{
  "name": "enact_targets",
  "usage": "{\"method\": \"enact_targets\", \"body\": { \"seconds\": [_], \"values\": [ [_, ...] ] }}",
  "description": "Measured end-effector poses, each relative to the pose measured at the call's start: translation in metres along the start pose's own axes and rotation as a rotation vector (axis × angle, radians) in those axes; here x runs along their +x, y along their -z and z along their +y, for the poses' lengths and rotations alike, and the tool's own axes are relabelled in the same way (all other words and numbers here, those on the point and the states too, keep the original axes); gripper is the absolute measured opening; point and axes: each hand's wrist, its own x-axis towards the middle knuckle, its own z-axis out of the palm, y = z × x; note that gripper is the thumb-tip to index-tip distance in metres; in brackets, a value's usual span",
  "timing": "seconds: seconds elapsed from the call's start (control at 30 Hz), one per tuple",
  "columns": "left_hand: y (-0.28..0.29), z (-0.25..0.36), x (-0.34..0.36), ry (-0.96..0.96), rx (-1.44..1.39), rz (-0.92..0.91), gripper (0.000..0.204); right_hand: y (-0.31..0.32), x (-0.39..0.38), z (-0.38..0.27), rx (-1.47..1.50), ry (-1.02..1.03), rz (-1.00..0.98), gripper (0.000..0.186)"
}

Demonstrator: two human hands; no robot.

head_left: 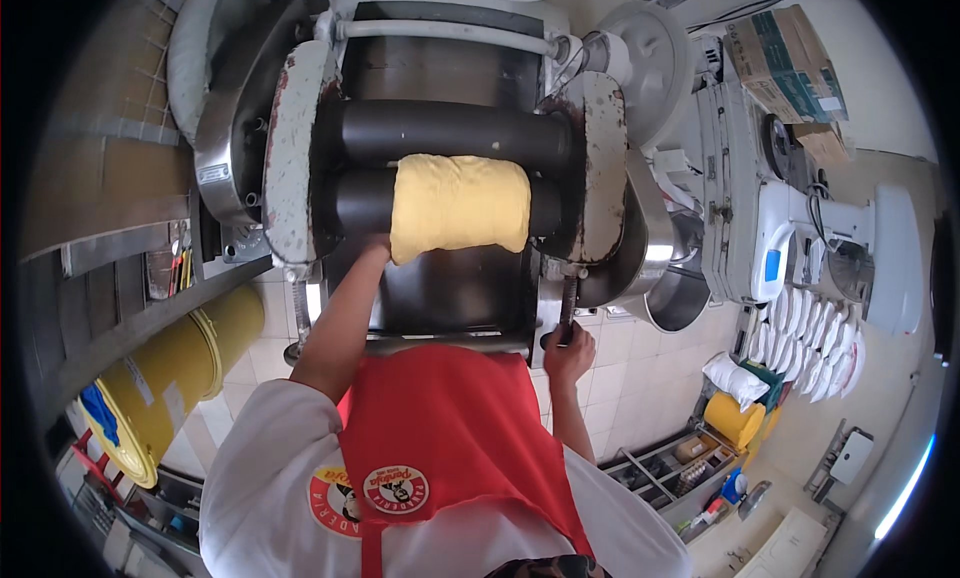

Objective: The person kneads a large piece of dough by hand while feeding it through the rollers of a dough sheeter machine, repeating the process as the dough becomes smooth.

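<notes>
A thick folded slab of yellow dough (460, 206) lies over the front one of two dark rollers (450, 135) of a dough sheeter, between its chipped white side housings (600, 168). My left hand (377, 248) is at the dough's lower left corner; its fingers are hidden behind the dough and the roller, so their grip does not show. Low on the machine's right side, my right hand (570, 353) is wrapped round the dark knob (557, 335) of a lever. Below the rollers slopes a dark metal tray (450, 288).
Yellow barrels (165, 378) stand at the left beside a metal-fronted bench. Steel bowls (678, 298) are close on the machine's right. Farther right are a white machine (800, 218), stacked white bags (805, 343) and a cardboard box (785, 63). A crate rack (665, 468) stands lower right.
</notes>
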Motion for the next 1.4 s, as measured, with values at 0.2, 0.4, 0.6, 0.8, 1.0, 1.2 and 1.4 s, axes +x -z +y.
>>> {"method": "enact_targets", "body": {
  "seconds": [0.2,0.4,0.6,0.8,1.0,1.2,1.4],
  "values": [
    [0.051,0.018,-0.066,0.12,-0.155,-0.21,0.049,-0.024,0.027,0.084,0.869,0.118,-0.057,0.017],
    [0.076,0.007,-0.171,0.001,-0.721,-0.009,0.046,0.003,-0.018,-0.013,0.659,0.442,0.227,0.024],
    [-0.001,-0.068,-0.136,-0.242,-0.134,0.36,0.103,-0.109,0.025,-0.091,0.761,0.161,-0.265,0.083],
    [0.019,0.015,-0.128,-0.273,-0.383,0.096,0.129,-0.115,0.036,-0.145,0.652,0.172,-0.03,0.103],
    [0.03,0.041,-0.13,-0.311,-0.486,-0.156,0.073,-0.119,0.095,-0.124,0.994,0.224,-0.598,0.102],
    [0.042,0.04,-0.136,-0.228,-0.616,-0.201,0.068,-0.061,0.121,-0.154,1.098,0.239,-1.035,0.078],
    [0.055,0.058,-0.154,-0.092,-0.825,-0.3,0.073,-0.076,0.117,-0.149,1.436,0.038,-1.279,0.063]
  ]
}}
